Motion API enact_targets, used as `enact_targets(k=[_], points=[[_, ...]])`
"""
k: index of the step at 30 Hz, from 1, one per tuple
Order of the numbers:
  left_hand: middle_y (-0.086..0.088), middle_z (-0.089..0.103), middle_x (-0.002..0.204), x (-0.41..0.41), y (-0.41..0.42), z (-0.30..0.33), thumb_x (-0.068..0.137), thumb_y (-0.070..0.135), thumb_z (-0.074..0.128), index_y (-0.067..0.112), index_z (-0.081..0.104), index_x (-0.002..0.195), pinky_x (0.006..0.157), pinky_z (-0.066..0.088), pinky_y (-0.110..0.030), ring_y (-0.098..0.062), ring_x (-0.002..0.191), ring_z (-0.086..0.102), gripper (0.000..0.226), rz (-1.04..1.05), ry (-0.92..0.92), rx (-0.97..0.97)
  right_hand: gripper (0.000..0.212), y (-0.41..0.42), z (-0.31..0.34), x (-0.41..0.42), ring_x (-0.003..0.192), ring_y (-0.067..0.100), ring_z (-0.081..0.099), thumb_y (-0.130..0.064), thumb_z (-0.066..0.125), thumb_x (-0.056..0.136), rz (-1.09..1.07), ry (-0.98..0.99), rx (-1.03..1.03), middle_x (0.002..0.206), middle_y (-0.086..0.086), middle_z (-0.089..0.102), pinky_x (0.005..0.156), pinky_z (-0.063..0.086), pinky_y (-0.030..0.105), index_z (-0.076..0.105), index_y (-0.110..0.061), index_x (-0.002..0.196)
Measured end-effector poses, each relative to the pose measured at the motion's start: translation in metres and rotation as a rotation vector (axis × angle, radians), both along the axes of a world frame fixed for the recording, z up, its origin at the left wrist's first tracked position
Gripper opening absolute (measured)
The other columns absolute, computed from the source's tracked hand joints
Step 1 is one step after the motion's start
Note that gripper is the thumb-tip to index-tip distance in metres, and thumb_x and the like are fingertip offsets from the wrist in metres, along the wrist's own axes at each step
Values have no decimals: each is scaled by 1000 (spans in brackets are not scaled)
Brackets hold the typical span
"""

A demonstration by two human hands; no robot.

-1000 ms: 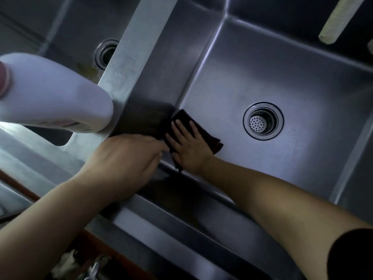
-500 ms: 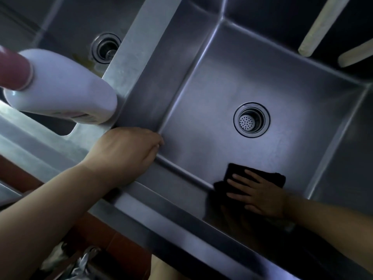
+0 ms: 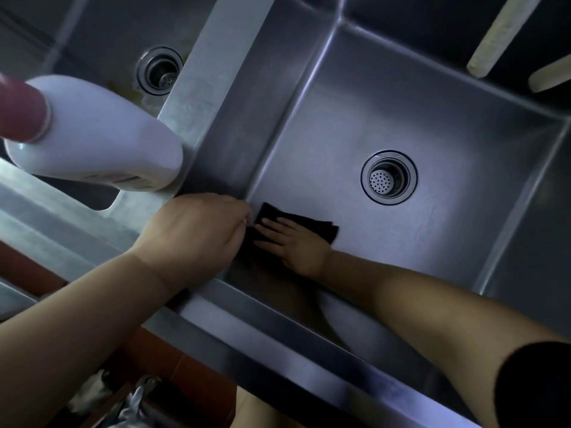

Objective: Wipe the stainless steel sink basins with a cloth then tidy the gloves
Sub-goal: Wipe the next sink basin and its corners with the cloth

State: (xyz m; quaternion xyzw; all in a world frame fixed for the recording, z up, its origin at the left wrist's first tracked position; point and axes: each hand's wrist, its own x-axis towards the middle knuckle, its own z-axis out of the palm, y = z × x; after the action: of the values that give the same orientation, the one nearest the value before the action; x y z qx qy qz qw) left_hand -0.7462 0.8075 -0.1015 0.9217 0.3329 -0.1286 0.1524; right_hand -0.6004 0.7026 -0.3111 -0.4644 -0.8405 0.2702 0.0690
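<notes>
A dark cloth [image 3: 312, 225] lies flat on the floor of the right sink basin [image 3: 432, 125], near its front left corner. My right hand [image 3: 295, 245] presses on the cloth with straight, spread fingers. My left hand [image 3: 197, 233] rests on the steel rim at the basin's front left corner, its fingers curled over the edge. The round strainer drain [image 3: 388, 178] sits in the middle of the basin floor, to the right of the cloth. No gloves are visible.
A white bottle [image 3: 102, 140] with a red cap [image 3: 18, 111] stands on the divider [image 3: 213, 63] between the basins. The left basin [image 3: 102, 41] has its own drain [image 3: 160, 71]. Two pale rods [image 3: 500, 35] hang at the top right.
My right hand slid the cloth from the front left corner to the front right of the basin floor, then back left to the corner. My left hand stayed on the rim.
</notes>
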Motion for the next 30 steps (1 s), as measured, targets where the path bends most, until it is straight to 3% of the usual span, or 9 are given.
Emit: enact_targets(k=[3, 7, 11, 13, 15, 19, 23, 27, 30], points=[[2, 68, 79, 0, 0, -1, 80, 37, 24, 21, 66, 84, 59, 44, -31, -23, 73, 63, 46, -13, -23, -11, 46, 21, 6, -19, 139, 39, 28, 4, 51, 90, -17, 164, -145, 147, 24, 34, 116, 19, 49, 48, -2, 135], [1, 68, 78, 0, 0, 1, 78, 38, 26, 21, 66, 82, 57, 44, -31, -25, 72, 63, 43, -13, -33, 1, 51, 3, 22, -10, 138, 36, 32, 18, 46, 84, -177, 412, -437, 145, 26, 36, 117, 19, 41, 46, 4, 133], [0, 69, 83, 0, 0, 1, 77, 40, 23, 20, 66, 86, 60, 47, -33, -28, 76, 64, 48, -5, -60, 6, 69, -13, 60, -1, 119, 27, 54, 24, 36, 78, -608, 745, -1070, 139, 12, 50, 100, 42, 27, 51, -12, 135], [-1, 69, 85, -1, -1, 2, 76, 42, 20, 20, 66, 88, 62, 47, -34, -29, 79, 64, 52, -8, -66, 7, 69, -19, 78, 4, 119, 22, 54, 23, 33, 78, -730, 911, -1208, 138, 8, 52, 96, 44, 20, 52, -12, 133], [-1, 69, 86, -1, -2, 1, 75, 43, 19, 20, 66, 88, 61, 46, -33, -30, 78, 64, 54, -8, -72, 24, 65, -23, 101, 7, 120, 15, 52, 20, 34, 81, -704, 1006, -1244, 135, 1, 53, 98, 42, 17, 51, -13, 134], [-1, 70, 91, -1, -3, 1, 79, 38, 27, 23, 65, 91, 63, 44, -32, -30, 81, 63, 43, 7, -35, 37, 51, -39, 134, 12, 131, 9, 39, -2, 42, 94, -578, 786, -1169, 145, -6, 40, 108, 26, 14, 46, -27, 139], [-3, 70, 90, -2, -5, 4, 85, 36, 32, 24, 64, 89, 63, 44, -32, -32, 80, 63, 34, 32, -18, 20, 42, -84, 137, 34, 137, 15, 32, -30, 36, 101, -683, 497, -1225, 152, -4, 30, 112, 20, 23, 36, -34, 143], [-5, 69, 87, -1, -5, 6, 88, 34, 42, 25, 60, 84, 60, 42, -31, -32, 78, 63, 20, 39, 52, -10, 60, -141, 134, 73, 139, 16, 27, -59, 28, 96, -842, 241, -1377, 156, -2, 21, 110, 17, 27, 22, -30, 149], [-6, 69, 80, 0, -5, 8, 90, 32, 48, 25, 60, 78, 55, 35, -30, -31, 72, 64, 18, 12, 37, 5, 67, -160, 138, 87, 139, 15, 26, -65, 26, 93, -940, 200, -1454, 155, -1, 22, 104, 17, 24, 19, -31, 150]])
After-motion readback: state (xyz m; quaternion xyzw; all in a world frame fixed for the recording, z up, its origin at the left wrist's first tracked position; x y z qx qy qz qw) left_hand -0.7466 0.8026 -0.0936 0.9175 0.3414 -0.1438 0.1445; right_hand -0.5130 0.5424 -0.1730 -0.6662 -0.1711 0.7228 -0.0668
